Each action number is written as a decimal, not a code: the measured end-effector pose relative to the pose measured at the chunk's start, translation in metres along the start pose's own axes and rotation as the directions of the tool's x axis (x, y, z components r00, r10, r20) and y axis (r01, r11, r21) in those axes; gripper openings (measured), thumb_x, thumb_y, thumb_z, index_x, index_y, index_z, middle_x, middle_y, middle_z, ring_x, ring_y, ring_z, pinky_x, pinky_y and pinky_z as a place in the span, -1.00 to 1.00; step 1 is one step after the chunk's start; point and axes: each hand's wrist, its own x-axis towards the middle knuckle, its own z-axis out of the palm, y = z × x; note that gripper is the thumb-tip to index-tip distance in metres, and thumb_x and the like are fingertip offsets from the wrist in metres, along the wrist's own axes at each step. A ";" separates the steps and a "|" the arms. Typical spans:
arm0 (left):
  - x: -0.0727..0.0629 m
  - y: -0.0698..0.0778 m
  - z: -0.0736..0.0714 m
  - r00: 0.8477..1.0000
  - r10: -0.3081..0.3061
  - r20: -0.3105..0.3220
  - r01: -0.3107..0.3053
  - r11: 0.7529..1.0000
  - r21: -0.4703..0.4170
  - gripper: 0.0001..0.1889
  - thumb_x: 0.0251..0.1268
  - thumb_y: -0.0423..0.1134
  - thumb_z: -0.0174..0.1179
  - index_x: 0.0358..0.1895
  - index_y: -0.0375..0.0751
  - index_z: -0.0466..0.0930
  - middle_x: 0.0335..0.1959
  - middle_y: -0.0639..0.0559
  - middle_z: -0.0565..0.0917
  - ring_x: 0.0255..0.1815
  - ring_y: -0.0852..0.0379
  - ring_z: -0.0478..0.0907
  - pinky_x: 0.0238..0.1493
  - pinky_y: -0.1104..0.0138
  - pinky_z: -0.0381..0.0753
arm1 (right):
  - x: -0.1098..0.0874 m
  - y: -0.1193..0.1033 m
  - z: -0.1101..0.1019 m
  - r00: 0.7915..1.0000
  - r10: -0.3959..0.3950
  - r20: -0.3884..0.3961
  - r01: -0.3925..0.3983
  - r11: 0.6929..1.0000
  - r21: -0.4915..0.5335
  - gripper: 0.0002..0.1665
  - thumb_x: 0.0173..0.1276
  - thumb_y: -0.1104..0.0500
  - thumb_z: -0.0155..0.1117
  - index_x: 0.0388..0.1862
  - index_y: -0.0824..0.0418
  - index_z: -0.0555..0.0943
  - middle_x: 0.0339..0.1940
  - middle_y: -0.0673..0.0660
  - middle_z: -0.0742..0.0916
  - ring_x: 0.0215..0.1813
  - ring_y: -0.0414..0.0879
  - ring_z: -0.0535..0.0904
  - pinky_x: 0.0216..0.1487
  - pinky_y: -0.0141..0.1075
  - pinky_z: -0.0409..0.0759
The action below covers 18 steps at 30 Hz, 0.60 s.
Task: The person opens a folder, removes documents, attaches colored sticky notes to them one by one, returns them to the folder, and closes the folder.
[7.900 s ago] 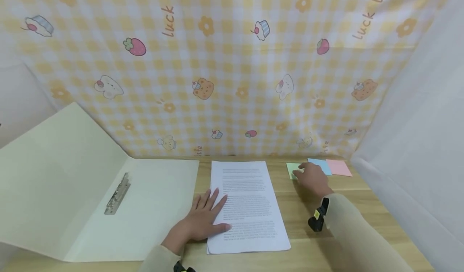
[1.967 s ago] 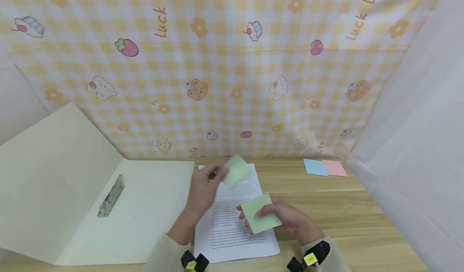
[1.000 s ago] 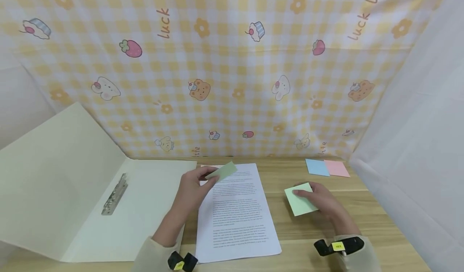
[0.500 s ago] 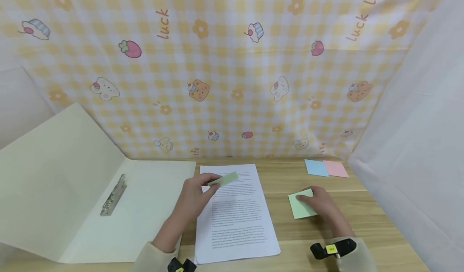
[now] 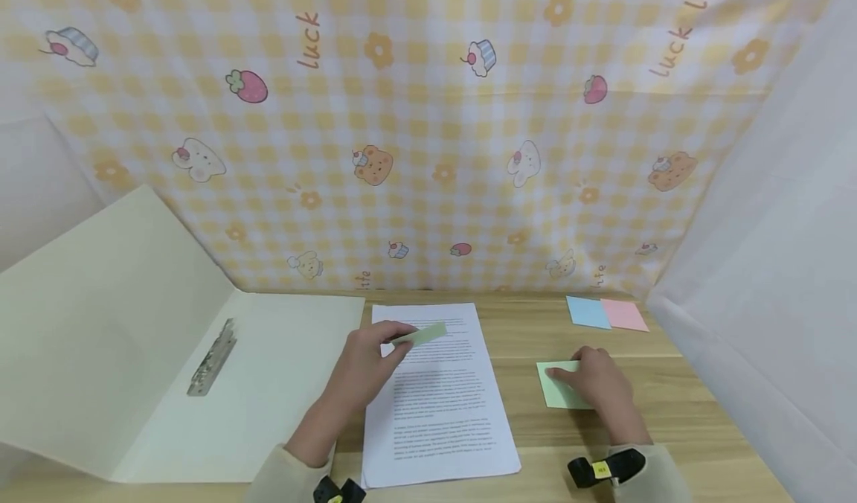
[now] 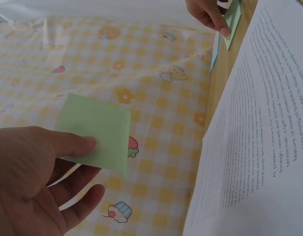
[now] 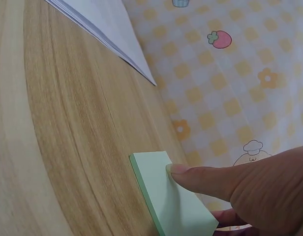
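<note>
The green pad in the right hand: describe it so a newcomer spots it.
Start at the printed pages on the wooden table, then go right to the right hand. That hand grips the green pad. Thick-edged, it differs from the thin green note in the left hand, and in colour from the blue square and pink square beyond.

The folder is on the left of the table, with a clip in it. The papers lie in the middle — the left hand holds a note over them. Right of them is the pad, in the right hand. Behind it, by the cloth, lie two other notes.
</note>
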 end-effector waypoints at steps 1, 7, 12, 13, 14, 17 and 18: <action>0.000 0.000 0.000 1.000 0.001 0.003 -0.001 1.000 0.001 -0.75 0.20 -0.43 0.40 -0.07 -0.13 0.78 -0.10 0.08 0.82 -0.05 0.14 0.75 0.05 0.20 0.73 | -0.001 0.000 0.000 1.000 0.006 -0.001 -0.006 1.000 -0.002 -0.17 0.23 -0.26 0.43 0.06 0.49 0.58 0.00 0.47 0.67 -0.04 0.21 0.65 -0.18 0.05 0.63; 0.000 0.001 -0.001 1.000 -0.010 0.015 0.010 1.000 0.003 -0.74 0.21 -0.41 0.40 -0.05 -0.12 0.78 -0.09 0.08 0.82 -0.04 0.16 0.75 0.07 0.21 0.73 | -0.002 0.000 0.000 1.000 0.008 -0.024 -0.008 1.000 0.005 -0.23 0.22 -0.22 0.46 -0.01 0.46 0.56 -0.09 0.43 0.64 -0.17 0.13 0.62 -0.26 -0.03 0.59; -0.001 0.002 -0.002 1.000 -0.008 0.016 0.008 1.000 0.009 -0.75 0.21 -0.41 0.40 -0.05 -0.11 0.78 -0.09 0.09 0.81 -0.04 0.17 0.74 0.08 0.22 0.72 | -0.003 -0.008 0.000 0.999 -0.007 -0.050 0.006 0.999 -0.032 -0.24 0.22 -0.20 0.48 0.08 0.41 0.56 -0.02 0.45 0.64 -0.11 0.23 0.64 -0.24 0.03 0.62; -0.001 0.002 -0.001 1.000 -0.006 0.018 0.006 1.000 0.010 -0.75 0.21 -0.41 0.40 -0.05 -0.11 0.78 -0.09 0.09 0.81 -0.04 0.18 0.74 0.08 0.23 0.72 | -0.004 -0.010 0.001 0.998 -0.018 -0.057 0.017 1.000 -0.026 -0.23 0.22 -0.19 0.48 0.11 0.40 0.55 0.01 0.45 0.64 -0.08 0.25 0.64 -0.23 0.05 0.63; -0.002 0.002 -0.001 1.000 -0.001 0.019 0.001 1.000 0.010 -0.75 0.21 -0.41 0.40 -0.06 -0.11 0.78 -0.09 0.09 0.81 -0.04 0.18 0.73 0.08 0.23 0.72 | -0.006 -0.014 0.001 0.997 -0.036 -0.066 0.035 0.999 -0.011 -0.24 0.23 -0.17 0.48 0.14 0.39 0.55 0.04 0.45 0.64 -0.04 0.27 0.64 -0.19 0.07 0.64; -0.002 0.002 0.001 1.000 0.019 0.024 -0.020 1.000 0.017 -0.77 0.22 -0.42 0.39 -0.08 -0.10 0.78 -0.10 0.10 0.81 -0.06 0.20 0.72 0.06 0.23 0.72 | -0.011 -0.028 0.000 0.988 -0.110 -0.106 0.120 0.989 0.084 -0.32 0.29 -0.13 0.45 0.16 0.35 0.58 0.02 0.35 0.71 -0.03 0.20 0.69 -0.17 0.00 0.67; -0.002 0.002 0.001 0.999 0.026 0.026 -0.027 0.999 0.023 -0.77 0.22 -0.42 0.39 -0.08 -0.09 0.78 -0.10 0.11 0.81 -0.06 0.21 0.72 0.06 0.23 0.72 | -0.013 -0.035 0.000 0.984 -0.135 -0.114 0.150 0.979 0.136 -0.36 0.32 -0.11 0.42 0.16 0.33 0.60 -0.01 0.31 0.74 -0.05 0.15 0.70 -0.18 -0.06 0.68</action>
